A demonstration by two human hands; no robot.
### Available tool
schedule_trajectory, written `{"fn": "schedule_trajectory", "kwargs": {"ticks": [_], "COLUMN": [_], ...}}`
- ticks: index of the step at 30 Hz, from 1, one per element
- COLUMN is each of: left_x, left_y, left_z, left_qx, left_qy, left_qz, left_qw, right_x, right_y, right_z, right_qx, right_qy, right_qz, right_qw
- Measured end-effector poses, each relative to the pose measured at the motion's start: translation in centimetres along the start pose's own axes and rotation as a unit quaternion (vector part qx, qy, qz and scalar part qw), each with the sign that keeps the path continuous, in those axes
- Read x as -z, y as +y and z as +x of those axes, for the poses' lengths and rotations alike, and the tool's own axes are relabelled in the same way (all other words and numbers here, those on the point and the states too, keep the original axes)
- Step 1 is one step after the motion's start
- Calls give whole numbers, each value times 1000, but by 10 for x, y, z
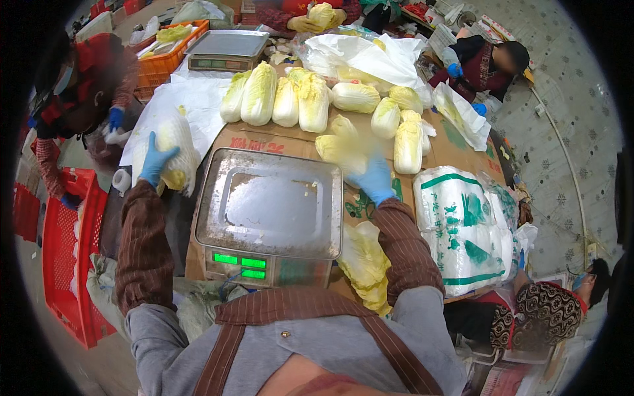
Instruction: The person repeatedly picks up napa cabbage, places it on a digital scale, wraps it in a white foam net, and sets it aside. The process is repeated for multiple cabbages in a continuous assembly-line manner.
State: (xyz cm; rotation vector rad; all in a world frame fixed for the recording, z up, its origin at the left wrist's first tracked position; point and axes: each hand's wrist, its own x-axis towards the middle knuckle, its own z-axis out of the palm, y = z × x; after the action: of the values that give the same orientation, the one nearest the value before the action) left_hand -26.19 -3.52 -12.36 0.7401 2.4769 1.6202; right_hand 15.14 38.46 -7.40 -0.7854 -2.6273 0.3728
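My left hand (157, 157), in a blue glove, rests with thumb spread on a napa cabbage in white foam netting (179, 143), left of the scale. Blue-gloved too, my right hand (372, 179) is at a blurred yellowish cabbage (350, 152) beyond the scale's right edge; whether the fingers grip it cannot be told. Between my hands the scale's metal tray (270, 203) bears only small scraps, above lit green displays. Several napa cabbages (260, 94) stand or lie in a row behind it. Loose cabbage leaves (365, 260) lie beside my right forearm.
Plastic-wrapped white packs (458, 227) lie at the right. A second scale (228, 43) and an orange crate (171, 62) stand at the back left. A red crate (74, 252) is at the left, beside a co-worker. More people work at the back and right. A white roll (121, 180) lies near my left hand.
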Motion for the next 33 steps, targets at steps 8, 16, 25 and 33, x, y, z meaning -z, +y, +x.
{"fn": "schedule_trajectory", "kwargs": {"ticks": [8,16,25,33], "left_x": [-21,122,165,115], "left_y": [34,147,133,76], "left_z": [-1,-193,-358,-376], "left_qx": [-48,126,274,176], "left_qy": [80,-133,-158,-39], "left_qz": [366,-66,287,433], "left_qw": [926,981,904,883], "right_x": [-49,23,30,57], "right_y": [34,14,-152,-158], "right_z": [14,16,-23,-40], "right_qx": [-110,-76,425,354], "right_qy": [-76,-31,-143,-121], "right_qz": [120,492,101,176], "right_qw": [984,867,888,910]}}
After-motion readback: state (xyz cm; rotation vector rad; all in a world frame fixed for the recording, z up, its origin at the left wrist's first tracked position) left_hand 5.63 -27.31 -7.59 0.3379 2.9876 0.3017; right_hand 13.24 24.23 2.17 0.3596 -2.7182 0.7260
